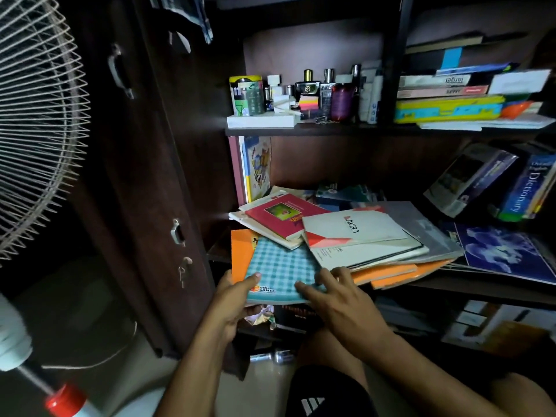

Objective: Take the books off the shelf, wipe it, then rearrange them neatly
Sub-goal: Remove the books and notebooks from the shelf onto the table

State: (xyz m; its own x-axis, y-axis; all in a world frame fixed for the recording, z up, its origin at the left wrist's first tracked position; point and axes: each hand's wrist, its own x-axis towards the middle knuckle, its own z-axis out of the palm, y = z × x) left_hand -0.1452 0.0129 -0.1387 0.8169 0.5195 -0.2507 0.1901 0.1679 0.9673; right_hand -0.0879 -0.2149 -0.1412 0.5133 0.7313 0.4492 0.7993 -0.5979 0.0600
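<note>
From the head camera we look down into a dark bookcase, and the books we care about lie in a loose, slanted heap on the middle shelf (481, 288), with the pile at about the centre of the frame. Our left hand (231, 305), coming in from seven o'clock, grips the near-left corner of the checked book (281, 267): thumb on the cover, fingers curled under the edge. Our right hand (334, 299), coming in from five o'clock, rests on the same book's near-right edge with fingers spread and fairly straight, pressing, not pinching. The checked book juts out over the shelf's front lip, at six o'clock of the heap.

On it, toward twelve o'clock, lies a red book (285, 215); toward two o'clock a white book (355, 230) sits askew over grey and orange ones (388, 272). An upright picture book (255, 167) leans at eleven o'clock.

We judge these to be thin, light paperbacks and exercise books, floppy and not stiff, with glossy covers that slide on each other easily. Pulling the checked one alone could drag the upper books off the shelf. The better hold, we think, is both hands under the long sides of a small stack, thumbs on top, or lifting the upper books away first.

A dictionary (529, 188) leans at three o'clock; bottles (307, 88) stand on the upper shelf, and a fan (36, 130) fills nine o'clock
</note>
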